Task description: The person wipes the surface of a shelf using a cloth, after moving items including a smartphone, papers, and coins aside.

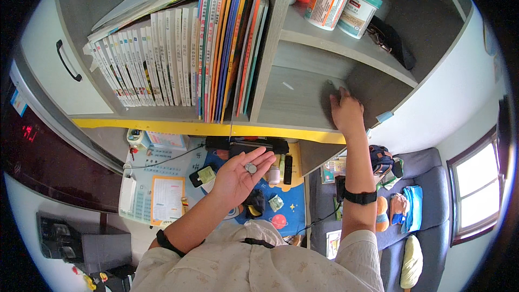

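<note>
My left hand [239, 178] is held palm up above the desk, fingers spread, with silver coins [250, 168] resting on it. Inside the lower right shelf compartment [296, 93] is my right hand [348, 109], its fingers by a small dark object [330, 82] on the shelf board; whether they touch it cannot be told. A small white strip [288, 85] lies to the left of that hand.
Books [178, 56] fill the left compartment. On the shelf above my right hand stand teal-lidded tubs [329, 0] beside dark glasses [379, 38]. A yellow strip [202, 128] edges the shelf. Below is a desk with a blue mat [296, 198]; a grey sofa [429, 194] stands at right.
</note>
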`<state>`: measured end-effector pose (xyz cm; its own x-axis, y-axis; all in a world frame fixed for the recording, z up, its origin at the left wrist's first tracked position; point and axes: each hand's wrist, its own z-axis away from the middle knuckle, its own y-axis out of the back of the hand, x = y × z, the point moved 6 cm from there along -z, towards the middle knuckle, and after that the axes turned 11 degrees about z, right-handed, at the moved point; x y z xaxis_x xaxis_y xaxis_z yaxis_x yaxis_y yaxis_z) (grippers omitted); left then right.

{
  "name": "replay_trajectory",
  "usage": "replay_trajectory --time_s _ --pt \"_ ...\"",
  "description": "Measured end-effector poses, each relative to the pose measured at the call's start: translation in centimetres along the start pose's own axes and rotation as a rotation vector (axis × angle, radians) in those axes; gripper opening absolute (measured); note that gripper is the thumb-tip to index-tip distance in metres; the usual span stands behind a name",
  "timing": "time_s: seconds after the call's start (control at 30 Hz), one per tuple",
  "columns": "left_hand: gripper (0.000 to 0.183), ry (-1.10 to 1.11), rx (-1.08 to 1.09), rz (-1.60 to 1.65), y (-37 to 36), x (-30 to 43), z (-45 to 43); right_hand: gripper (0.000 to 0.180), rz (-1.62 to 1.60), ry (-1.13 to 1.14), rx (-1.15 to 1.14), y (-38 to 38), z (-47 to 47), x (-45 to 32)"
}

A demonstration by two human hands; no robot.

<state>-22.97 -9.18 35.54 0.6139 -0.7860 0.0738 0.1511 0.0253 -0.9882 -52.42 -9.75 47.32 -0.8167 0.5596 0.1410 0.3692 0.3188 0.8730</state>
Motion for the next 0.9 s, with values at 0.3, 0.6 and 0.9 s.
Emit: replay_trajectory --time_s 0.3,0.6,0.9 --pt "0.049 -0.007 -0.033 0.066 1.0 -0.1 -0.2 0.025 -0.498 0.458 0.129 5.5 6.7 -6.1" --pt "0.047 0.022 -0.039 0.041 0.2 -1.2 -0.8 0.014 -0.539 0.677 0.42 5.9 9.2 -6.8" --pt "0.05 0.053 -0.112 0.027 2.4 -1.2 -0.8 0.021 -0.78 1.062 0.323 7.6 14.9 -13.2"
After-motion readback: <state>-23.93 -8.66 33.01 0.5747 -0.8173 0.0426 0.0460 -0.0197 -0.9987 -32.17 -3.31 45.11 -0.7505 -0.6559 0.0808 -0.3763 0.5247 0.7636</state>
